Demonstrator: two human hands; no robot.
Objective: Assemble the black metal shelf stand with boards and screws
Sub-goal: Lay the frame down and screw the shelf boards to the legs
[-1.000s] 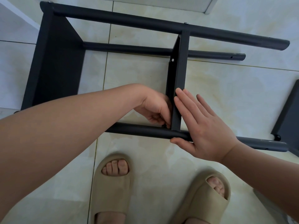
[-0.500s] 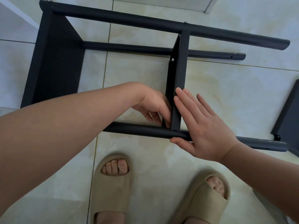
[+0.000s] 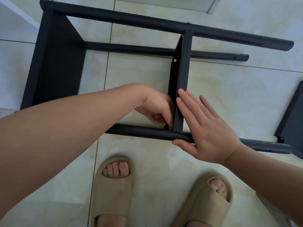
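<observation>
Shelf stand (image 3: 147,22) lies sideways on tiles (image 3: 229,95). Left hand (image 3: 157,108) pinches a small screw (image 3: 166,127) at the corner of the middle board (image 3: 182,79); right hand (image 3: 208,131), fingers straight, presses flat against it.

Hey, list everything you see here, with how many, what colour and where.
tubes: three, black, running left to right
left board: one, black, frame's left end
middle board: one, black, between the tubes
loose board: one, black, right edge
small dark part: one, at the middle board's near corner
slippers: two, beige, bottom, on feet
floor tiles: many, pale, glossy
left hand: one, fingers curled, pinching that part
right hand: one, flat against the middle board
</observation>
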